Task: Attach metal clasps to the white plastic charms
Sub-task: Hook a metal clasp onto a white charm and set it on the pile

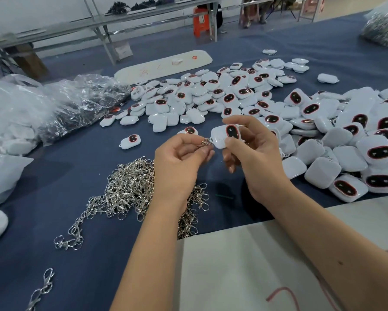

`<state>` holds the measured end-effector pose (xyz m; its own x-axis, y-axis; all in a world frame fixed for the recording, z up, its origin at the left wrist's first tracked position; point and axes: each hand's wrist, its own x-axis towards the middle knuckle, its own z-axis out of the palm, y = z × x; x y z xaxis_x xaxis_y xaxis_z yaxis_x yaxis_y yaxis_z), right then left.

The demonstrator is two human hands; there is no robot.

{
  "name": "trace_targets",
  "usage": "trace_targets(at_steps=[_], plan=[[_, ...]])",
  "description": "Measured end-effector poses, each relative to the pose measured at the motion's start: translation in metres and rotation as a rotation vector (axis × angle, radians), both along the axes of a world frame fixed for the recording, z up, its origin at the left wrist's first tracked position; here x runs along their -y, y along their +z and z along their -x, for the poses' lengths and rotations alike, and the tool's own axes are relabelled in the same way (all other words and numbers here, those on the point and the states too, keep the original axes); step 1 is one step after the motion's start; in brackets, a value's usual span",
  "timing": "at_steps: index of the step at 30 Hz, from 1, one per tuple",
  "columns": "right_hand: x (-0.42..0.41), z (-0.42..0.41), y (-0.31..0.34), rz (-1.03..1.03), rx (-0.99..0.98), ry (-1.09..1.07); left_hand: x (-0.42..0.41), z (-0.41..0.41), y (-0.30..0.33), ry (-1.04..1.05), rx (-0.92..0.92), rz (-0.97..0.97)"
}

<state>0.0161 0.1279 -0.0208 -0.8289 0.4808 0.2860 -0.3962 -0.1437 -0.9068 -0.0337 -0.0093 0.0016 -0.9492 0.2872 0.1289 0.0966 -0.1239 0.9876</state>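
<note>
Charm (228,136) in question, a white plastic one with a dark red-rimmed oval on its face, sat just above the middle of the head view, held off the table (80,221) in your right hand (256,158); that grip pinched it, thumb on the face and fingers curled behind. Your left hand (179,162) was just to its left, its grip pinching a small metal clasp (205,142) between thumb and forefinger, the clasp's end touching the charm's left edge. Whether the clasp was hooked in, you couldn't tell from this view. Below your left wrist, in the lower middle, lay a heap of loose clasps (128,189) on the blue cloth. A wide pile of charms (233,93) spread across the centre and right side. Clear plastic bags (54,104) sat crumpled at the left edge, and white sheets (244,265) lay at lower right under your forearms.
</note>
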Motion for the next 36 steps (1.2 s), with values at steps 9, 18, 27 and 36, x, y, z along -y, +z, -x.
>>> trace_targets(at_steps=[9, 18, 27, 36], plan=[[0.0001, -0.0013, 0.0009, -0.017, -0.028, 0.017, -0.0029, 0.0014, -0.0015, 0.042, -0.106, -0.063], [0.0008, -0.0020, 0.0008, -0.020, -0.016, 0.026, -0.0019, 0.0012, -0.0004, 0.046, -0.216, 0.011], [-0.0004, -0.0017, 0.0028, 0.115, 0.025, 0.038, 0.0003, -0.0032, 0.0008, 0.050, -0.338, 0.151], [-0.0001, -0.0018, 0.0005, 0.103, 0.066, 0.019, 0.0022, -0.0002, -0.0042, 0.118, -0.564, 0.391]])
